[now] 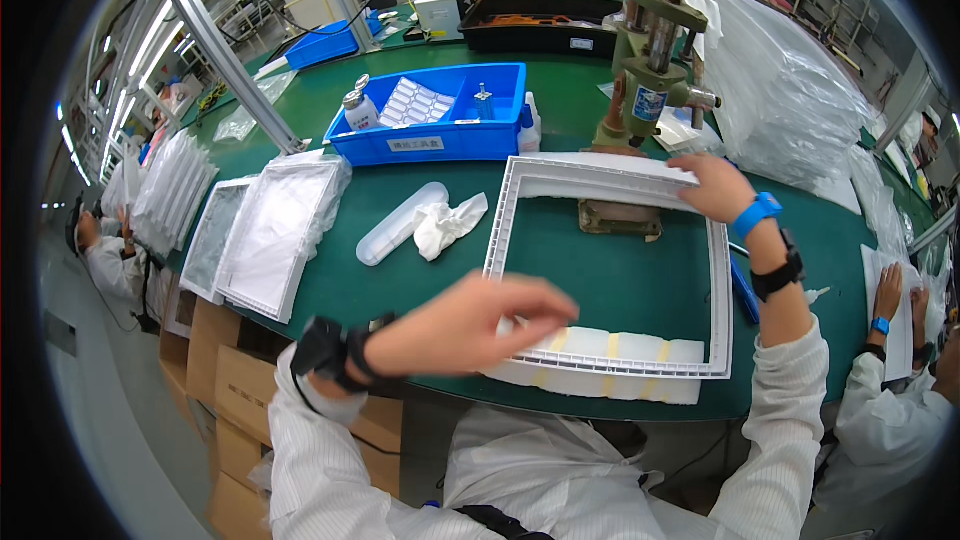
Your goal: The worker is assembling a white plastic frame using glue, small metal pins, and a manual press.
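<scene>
A white rectangular plastic frame lies on the green table in front of me, its inside open to the tabletop. My right hand grips its far right corner, fingers over the rim. Above the frame's near left part hovers my left hand, slightly blurred, fingers stretched to the right and nothing visible in them. White foam with yellowish strips lies along the near side, partly under the rim. Another white foam strip runs along the far side. The base of a green hand press shows through the frame opening.
Beyond the frame stands the green press. A blue bin holds bottles and labels. Left of the frame lie a clear plastic case, crumpled white tissue and wrapped panels. Bagged stacks rise at right. Other people work nearby.
</scene>
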The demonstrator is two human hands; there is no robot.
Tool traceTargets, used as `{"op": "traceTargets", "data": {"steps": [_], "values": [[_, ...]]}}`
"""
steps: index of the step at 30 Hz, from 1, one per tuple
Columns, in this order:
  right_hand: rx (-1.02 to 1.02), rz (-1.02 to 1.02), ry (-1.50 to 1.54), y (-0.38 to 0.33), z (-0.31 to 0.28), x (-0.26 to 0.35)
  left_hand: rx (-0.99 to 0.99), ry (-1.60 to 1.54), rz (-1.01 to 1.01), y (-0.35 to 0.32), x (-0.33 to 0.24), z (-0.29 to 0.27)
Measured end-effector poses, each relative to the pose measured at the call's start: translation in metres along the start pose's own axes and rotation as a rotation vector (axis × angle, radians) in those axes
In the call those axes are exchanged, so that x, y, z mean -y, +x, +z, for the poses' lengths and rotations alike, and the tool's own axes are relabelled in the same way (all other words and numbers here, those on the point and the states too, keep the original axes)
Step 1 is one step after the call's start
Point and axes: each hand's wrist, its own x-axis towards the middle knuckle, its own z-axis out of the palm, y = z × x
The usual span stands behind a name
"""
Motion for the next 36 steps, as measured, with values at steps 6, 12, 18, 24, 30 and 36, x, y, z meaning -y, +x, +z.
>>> {"op": "traceTargets", "data": {"steps": [6,12,18,24,30,36], "values": [[-0.098,0.328,-0.102,0.006,-0.086,-0.014,-0.211,0.581,0.101,0.118,0.068,-0.051],[0.082,0.417,-0.401,-0.037,-0.076,-0.015,-0.107,0.408,-0.043,0.136,0.059,-0.057],[0.197,0.310,-0.152,-0.112,-0.030,-0.017,-0.006,0.343,-0.071,0.126,0.057,-0.054],[0.144,0.087,0.018,-0.156,0.004,-0.021,0.159,0.411,0.083,0.119,0.054,-0.020],[0.070,0.121,0.005,-0.166,0.016,0.000,0.242,0.371,0.124,0.112,0.049,-0.001],[-0.080,0.377,0.025,-0.183,-0.007,-0.002,0.206,0.308,0.220,0.120,0.032,0.006]]}}
